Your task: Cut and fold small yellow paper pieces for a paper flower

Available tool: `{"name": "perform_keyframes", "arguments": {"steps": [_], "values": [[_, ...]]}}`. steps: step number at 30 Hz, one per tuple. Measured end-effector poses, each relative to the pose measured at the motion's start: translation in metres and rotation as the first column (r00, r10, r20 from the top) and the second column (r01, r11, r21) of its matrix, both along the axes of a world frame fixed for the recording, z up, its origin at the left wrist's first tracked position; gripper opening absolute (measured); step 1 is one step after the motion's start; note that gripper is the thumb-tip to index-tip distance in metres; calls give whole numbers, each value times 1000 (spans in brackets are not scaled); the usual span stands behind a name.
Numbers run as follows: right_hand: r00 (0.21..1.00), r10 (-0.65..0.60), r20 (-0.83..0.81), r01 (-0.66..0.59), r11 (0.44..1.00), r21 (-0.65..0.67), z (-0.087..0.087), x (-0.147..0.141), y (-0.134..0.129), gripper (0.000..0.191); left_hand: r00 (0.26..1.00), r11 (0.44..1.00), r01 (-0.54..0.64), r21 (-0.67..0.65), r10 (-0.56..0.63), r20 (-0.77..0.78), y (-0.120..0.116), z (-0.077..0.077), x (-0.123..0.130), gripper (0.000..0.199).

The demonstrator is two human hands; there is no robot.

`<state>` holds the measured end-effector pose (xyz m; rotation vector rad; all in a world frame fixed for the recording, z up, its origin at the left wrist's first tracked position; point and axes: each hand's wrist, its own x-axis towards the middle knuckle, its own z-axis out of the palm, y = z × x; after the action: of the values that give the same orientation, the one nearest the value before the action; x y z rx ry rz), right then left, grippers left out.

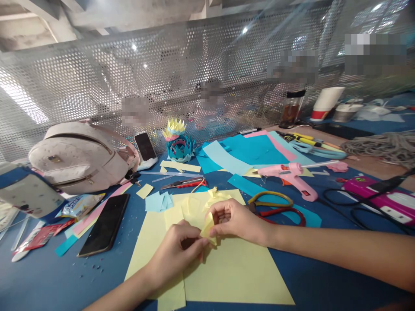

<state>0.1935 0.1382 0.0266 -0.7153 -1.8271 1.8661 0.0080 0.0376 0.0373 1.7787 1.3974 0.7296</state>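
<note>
Both hands pinch a small folded yellow paper pc, above the big yellow sheet on the blue worktop. L hand has thumb & index finger at its lower edge; R hand grips its R side, fingers curled. From the pc: utility knife & blue/yellow paper flower at 11 o'clock, flower farther; lt-blue paper pcs at 10; smartphone at 9; pink glue gun at 2; scissors btwn 2 & 3, near R wrist.
</note>
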Motion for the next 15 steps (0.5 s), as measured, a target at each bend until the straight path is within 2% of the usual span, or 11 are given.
{"name": "perform_keyframes", "arguments": {"steps": [15], "values": [[999, 44, 27, -46, 996, 78, 3, 2, -2, 36, 999, 998, 40, 56, -41, 7, 1, 0, 0, 48]]}}
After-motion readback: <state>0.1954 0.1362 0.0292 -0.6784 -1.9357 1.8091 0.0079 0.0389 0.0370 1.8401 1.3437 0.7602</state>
